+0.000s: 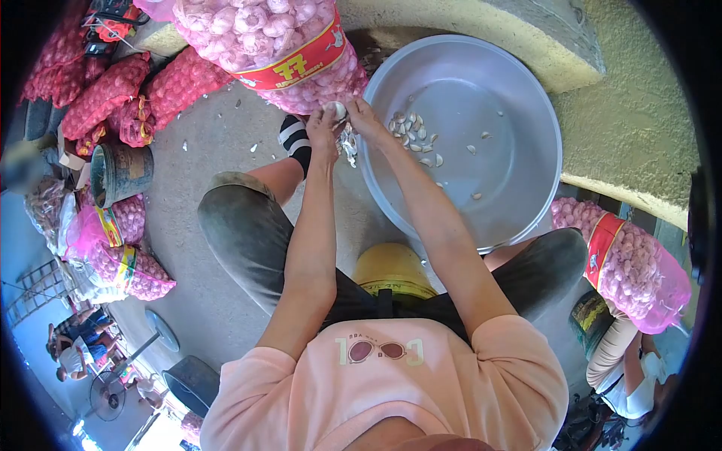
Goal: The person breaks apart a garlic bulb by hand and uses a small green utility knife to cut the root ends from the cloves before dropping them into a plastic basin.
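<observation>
Head view: the left hand (323, 129) and right hand (362, 120) are working at a garlic bulb (339, 112) between a filled mesh sack (269, 54) and the rim of a grey basin (474, 105), where loose cloves (421, 134) are lying. In this inspector's judgement, good practice is calling for a steady left hold, measured right-hand pressure that is not bruising the flesh, and a position over the basin, so that pieces are landing inside; papery skins (350, 146) are lying beside it. The left fingers are clamping the bulb, bent around its side. The right fingers are curling close against it; whether they are gripping cannot be determined.
</observation>
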Action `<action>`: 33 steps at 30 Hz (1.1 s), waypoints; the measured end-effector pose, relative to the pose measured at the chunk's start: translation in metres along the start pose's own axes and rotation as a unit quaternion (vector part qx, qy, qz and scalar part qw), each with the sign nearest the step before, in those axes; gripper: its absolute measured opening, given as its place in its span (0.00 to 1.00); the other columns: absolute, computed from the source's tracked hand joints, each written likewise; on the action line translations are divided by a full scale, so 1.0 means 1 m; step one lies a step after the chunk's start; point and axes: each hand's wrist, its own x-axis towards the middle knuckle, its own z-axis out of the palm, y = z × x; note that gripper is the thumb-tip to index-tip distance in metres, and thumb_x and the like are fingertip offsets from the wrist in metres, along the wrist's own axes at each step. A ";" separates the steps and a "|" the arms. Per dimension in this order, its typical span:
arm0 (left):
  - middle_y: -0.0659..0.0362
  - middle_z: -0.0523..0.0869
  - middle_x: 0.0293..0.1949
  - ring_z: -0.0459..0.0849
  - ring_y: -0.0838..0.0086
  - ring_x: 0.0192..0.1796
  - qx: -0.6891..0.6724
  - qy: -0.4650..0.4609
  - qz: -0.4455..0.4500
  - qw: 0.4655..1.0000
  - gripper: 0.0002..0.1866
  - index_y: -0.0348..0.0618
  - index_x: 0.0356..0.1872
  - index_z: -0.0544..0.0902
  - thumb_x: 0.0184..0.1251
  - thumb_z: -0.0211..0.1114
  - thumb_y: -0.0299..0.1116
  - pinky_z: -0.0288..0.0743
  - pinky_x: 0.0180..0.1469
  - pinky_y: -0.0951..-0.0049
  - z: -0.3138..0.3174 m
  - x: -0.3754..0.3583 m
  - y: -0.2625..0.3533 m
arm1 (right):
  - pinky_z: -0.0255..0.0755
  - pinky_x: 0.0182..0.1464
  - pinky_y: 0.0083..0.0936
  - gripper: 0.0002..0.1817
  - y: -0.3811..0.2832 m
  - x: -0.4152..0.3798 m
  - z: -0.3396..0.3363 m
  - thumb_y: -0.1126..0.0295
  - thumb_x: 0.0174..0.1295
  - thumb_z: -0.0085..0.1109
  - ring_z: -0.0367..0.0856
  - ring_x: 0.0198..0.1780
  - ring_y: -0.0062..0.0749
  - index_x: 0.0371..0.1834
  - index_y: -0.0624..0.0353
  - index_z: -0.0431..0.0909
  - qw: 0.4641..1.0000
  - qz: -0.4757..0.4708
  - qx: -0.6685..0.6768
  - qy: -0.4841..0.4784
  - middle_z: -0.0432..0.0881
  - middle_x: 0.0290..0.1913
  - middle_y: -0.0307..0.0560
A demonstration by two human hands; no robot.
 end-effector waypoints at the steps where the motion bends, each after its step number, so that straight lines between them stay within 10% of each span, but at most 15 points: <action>1: 0.61 0.81 0.38 0.81 0.75 0.39 0.000 0.000 0.000 1.000 0.16 0.42 0.49 0.75 0.64 0.63 0.39 0.79 0.43 0.70 -0.003 0.001 0.001 | 0.71 0.40 0.33 0.20 0.001 -0.003 0.003 0.57 0.69 0.37 0.78 0.37 0.40 0.42 0.66 0.69 0.999 0.012 0.032 -0.009 0.80 0.37 0.55; 4: 0.57 0.81 0.39 0.82 0.71 0.39 -0.008 0.079 0.030 0.996 0.15 0.39 0.47 0.75 0.63 0.63 0.34 0.81 0.43 0.70 -0.012 0.008 0.007 | 0.72 0.39 0.34 0.19 0.011 -0.004 0.014 0.60 0.68 0.39 0.79 0.35 0.41 0.49 0.67 0.68 0.972 -0.078 -0.205 0.089 0.80 0.37 0.57; 7: 0.56 0.81 0.40 0.82 0.70 0.40 -0.031 0.068 0.031 0.997 0.16 0.37 0.49 0.74 0.62 0.63 0.31 0.81 0.44 0.70 -0.015 0.010 0.006 | 0.65 0.58 0.42 0.24 0.014 -0.003 0.023 0.59 0.67 0.40 0.73 0.56 0.57 0.59 0.66 0.66 0.985 -0.075 -0.139 0.074 0.74 0.53 0.68; 11: 0.56 0.81 0.39 0.83 0.70 0.42 -0.026 0.044 0.057 0.997 0.16 0.34 0.49 0.75 0.62 0.64 0.29 0.80 0.45 0.71 -0.009 0.008 0.007 | 0.67 0.57 0.41 0.25 0.003 -0.004 0.019 0.57 0.66 0.42 0.75 0.54 0.56 0.59 0.64 0.69 0.957 -0.188 -0.191 0.111 0.76 0.51 0.66; 17: 0.58 0.82 0.39 0.83 0.72 0.41 0.049 -0.014 0.098 0.994 0.14 0.33 0.47 0.77 0.61 0.64 0.27 0.79 0.45 0.74 -0.010 0.005 0.006 | 0.75 0.46 0.32 0.20 -0.025 -0.010 0.009 0.59 0.63 0.52 0.83 0.42 0.42 0.50 0.61 0.77 0.982 -0.170 -0.062 0.059 0.83 0.40 0.55; 19: 0.59 0.81 0.40 0.82 0.75 0.41 0.120 -0.039 0.119 0.985 0.15 0.34 0.49 0.76 0.61 0.63 0.26 0.78 0.45 0.75 -0.006 0.002 0.009 | 0.76 0.36 0.23 0.18 -0.025 -0.006 0.002 0.62 0.65 0.53 0.81 0.33 0.24 0.53 0.61 0.76 0.982 -0.178 -0.056 -0.009 0.83 0.36 0.47; 33: 0.57 0.80 0.46 0.79 0.73 0.48 -0.012 -0.066 0.045 0.997 0.18 0.39 0.52 0.72 0.60 0.63 0.25 0.75 0.51 0.73 0.000 0.002 0.024 | 0.76 0.37 0.23 0.10 -0.040 -0.017 0.005 0.69 0.58 0.61 0.82 0.36 0.26 0.39 0.64 0.78 0.970 -0.222 0.029 0.092 0.83 0.34 0.47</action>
